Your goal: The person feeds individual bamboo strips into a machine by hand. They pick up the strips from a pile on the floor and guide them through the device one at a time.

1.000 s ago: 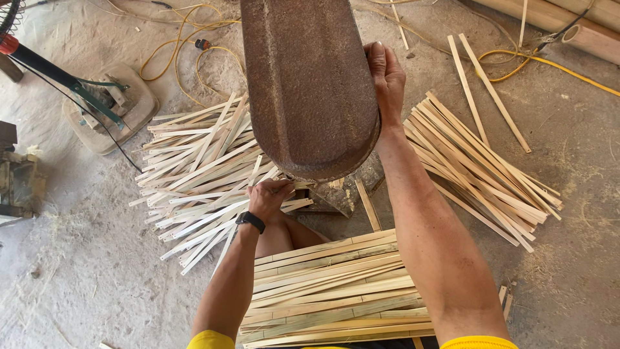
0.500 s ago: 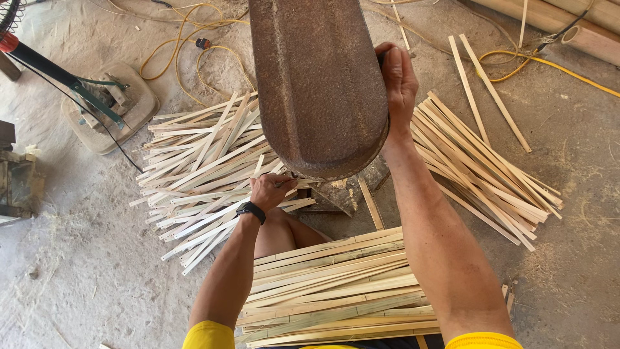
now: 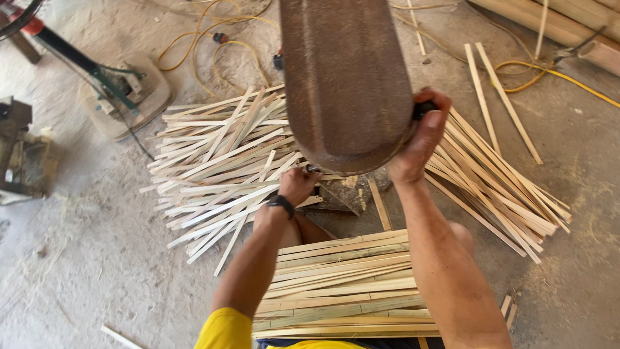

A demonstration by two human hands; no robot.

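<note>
The right hand (image 3: pixel 418 139) is closed round the dark handle of a broad, rusty brown blade (image 3: pixel 345 77), raised close to the camera and filling the upper middle of the view; the left hand (image 3: pixel 298 184), with a black band at the wrist, is curled shut below the blade's rounded end, but what it grips is hidden; a stack of flat bamboo slats (image 3: pixel 342 284) lies near, across the person's lap; pale split strips (image 3: pixel 219 161) fan out on the dusty floor to the left; a second heap of strips (image 3: pixel 497 187) lies to the right; a yellow cable (image 3: pixel 555 76) runs far right.
</note>
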